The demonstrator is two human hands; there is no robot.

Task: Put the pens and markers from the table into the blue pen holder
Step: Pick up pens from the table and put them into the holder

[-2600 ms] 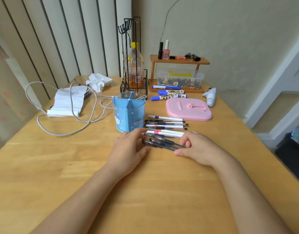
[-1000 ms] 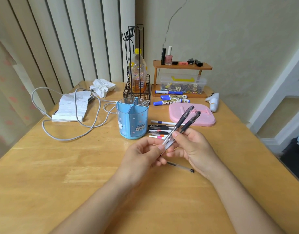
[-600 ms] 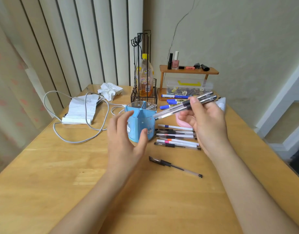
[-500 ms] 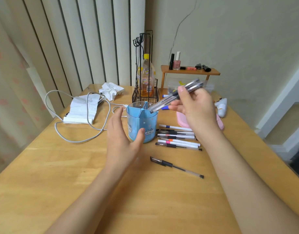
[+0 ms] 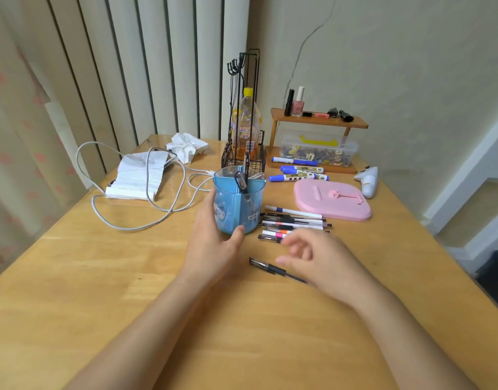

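Head view: toward the surface's far edge, the left hand [image 5: 214,243] wraps its fingers [image 5: 205,204] around the blue pen holder [image 5: 238,204], probably to steady it; dark pens [image 5: 243,175] stand inside. Right of it, the row of pens [image 5: 294,225] waits. The right hand [image 5: 318,257], blurred, fingers apart and empty, hovers over a lone black pen [image 5: 270,268].

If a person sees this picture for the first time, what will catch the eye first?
Probably the blue pen holder at the table's centre, steadied by the left hand, with dark pens standing inside. Next, the row of pens lying just right of it, and the open right hand hovering over a lone black pen nearer the viewer.
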